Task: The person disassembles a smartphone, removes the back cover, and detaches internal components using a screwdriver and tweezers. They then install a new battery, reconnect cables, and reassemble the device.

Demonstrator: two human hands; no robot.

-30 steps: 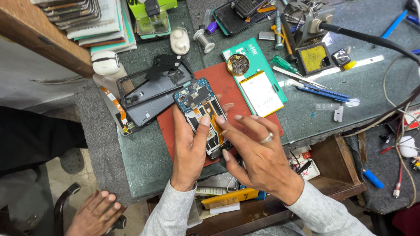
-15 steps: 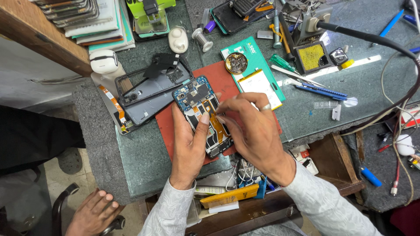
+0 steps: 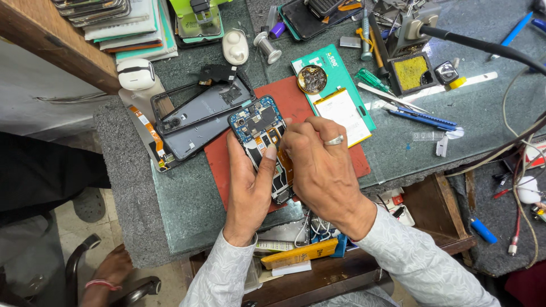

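Head view looks down on an opened phone (image 3: 263, 142) lying on a red mat (image 3: 318, 105) on the tabletop (image 3: 432, 153). Left hand (image 3: 250, 187) grasps the phone by its left edge, thumb laid across the exposed boards, while the right hand (image 3: 324, 167), wearing a ring, covers the phone's right side with fingertips pinched together over the internals; whether they pinch a part or a tool I cannot tell. With its back off, the phone looks light and stiff in the frame but fragile inside, so the bare side rails seem the safest hold, clear of the orange flex and the circuit board. Just left of the phone lies a dark back cover (image 3: 199, 116). Right of it, partly on the mat, sits a flat green rectangular package (image 3: 324, 62) carrying a white label panel (image 3: 344, 113) and a round tin (image 3: 311, 78).
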